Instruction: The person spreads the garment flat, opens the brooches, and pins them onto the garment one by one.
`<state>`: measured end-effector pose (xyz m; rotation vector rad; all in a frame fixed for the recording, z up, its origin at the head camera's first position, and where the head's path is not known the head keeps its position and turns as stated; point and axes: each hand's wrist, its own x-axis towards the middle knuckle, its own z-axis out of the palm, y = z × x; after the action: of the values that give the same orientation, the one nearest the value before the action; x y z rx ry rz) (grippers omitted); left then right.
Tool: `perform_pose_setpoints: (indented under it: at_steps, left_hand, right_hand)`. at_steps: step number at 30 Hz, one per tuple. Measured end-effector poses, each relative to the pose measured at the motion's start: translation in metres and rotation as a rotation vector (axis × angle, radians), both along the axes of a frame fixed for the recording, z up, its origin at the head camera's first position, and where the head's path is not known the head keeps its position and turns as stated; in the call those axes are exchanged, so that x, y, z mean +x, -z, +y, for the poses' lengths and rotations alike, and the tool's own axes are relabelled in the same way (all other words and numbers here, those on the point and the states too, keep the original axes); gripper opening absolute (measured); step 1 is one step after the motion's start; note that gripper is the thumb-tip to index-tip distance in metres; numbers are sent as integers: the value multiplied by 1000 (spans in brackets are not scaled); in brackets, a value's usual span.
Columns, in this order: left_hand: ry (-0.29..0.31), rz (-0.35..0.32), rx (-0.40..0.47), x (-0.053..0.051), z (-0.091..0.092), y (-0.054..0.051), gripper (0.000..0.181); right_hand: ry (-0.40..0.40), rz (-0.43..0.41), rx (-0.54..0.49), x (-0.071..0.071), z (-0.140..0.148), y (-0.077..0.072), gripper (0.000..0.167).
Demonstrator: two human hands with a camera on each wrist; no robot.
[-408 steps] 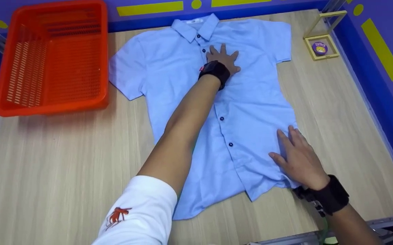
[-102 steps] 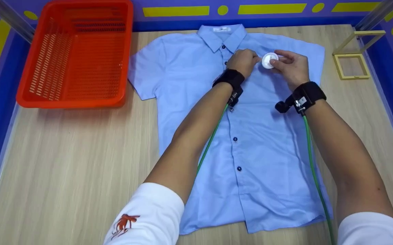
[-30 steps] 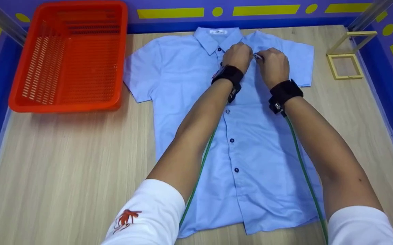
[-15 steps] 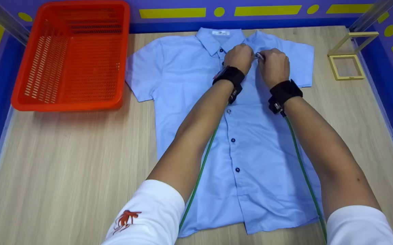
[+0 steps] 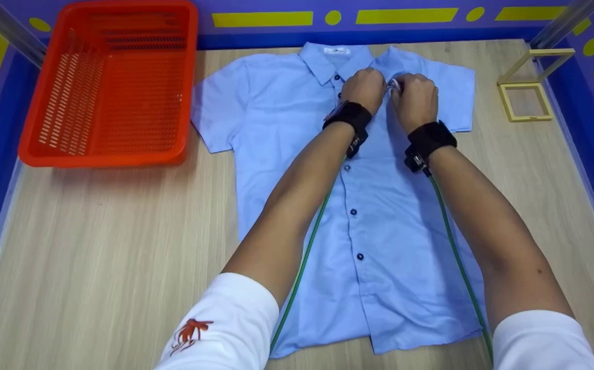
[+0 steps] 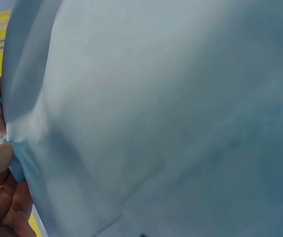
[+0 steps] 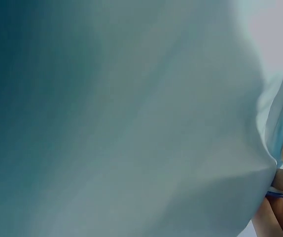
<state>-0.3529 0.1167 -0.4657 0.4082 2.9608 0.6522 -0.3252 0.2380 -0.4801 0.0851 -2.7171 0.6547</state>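
Observation:
A light blue short-sleeved button shirt (image 5: 297,123) lies front up, collar at the far side. On the chest at the right of the buttons, my left hand (image 5: 364,90) pinches a gathered fold of cloth. Close beside it, my right hand (image 5: 416,100) holds a round badge (image 5: 395,85) edge-on against that fold. The badge's purplish rim (image 7: 280,193) shows between fingers in the right wrist view. Lifted shirt cloth (image 6: 131,98) fills most of the left wrist view, with fingertips at its left edge. The badge's pin and where it meets the cloth are hidden.
An orange-red plastic basket (image 5: 117,103) stands at the far left, near the left sleeve. A small pale yellow hinged frame (image 5: 526,119) stands open at the far right. Green cables (image 5: 453,241) run from the wrist cameras over the shirt. Blue and purple walls border the wooden table (image 5: 111,267).
The badge lay in the yellow frame at first, with both hands spread on the shirt. Later my right hand held it white back up; now it is turned edge-on against bunched cloth.

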Motion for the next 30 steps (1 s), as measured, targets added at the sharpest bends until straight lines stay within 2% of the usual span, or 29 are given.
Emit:
perform_pose_setpoints:
  at_steps: [13, 20, 24, 30]
  left_hand:
    - [-41, -81, 64, 0, 3, 1, 31]
    - [-63, -108, 82, -1, 1, 3, 25]
    - [-63, -105, 81, -2, 1, 4, 25]
    - [-72, -149, 91, -2, 1, 4, 23]
  right_hand:
    - [82, -54, -96, -2, -2, 1, 24]
    - [133, -93, -167, -4, -4, 1, 24]
    - [164, -127, -206, -4, -4, 0, 26]
    - [205, -187, -237, -4, -4, -1, 26]
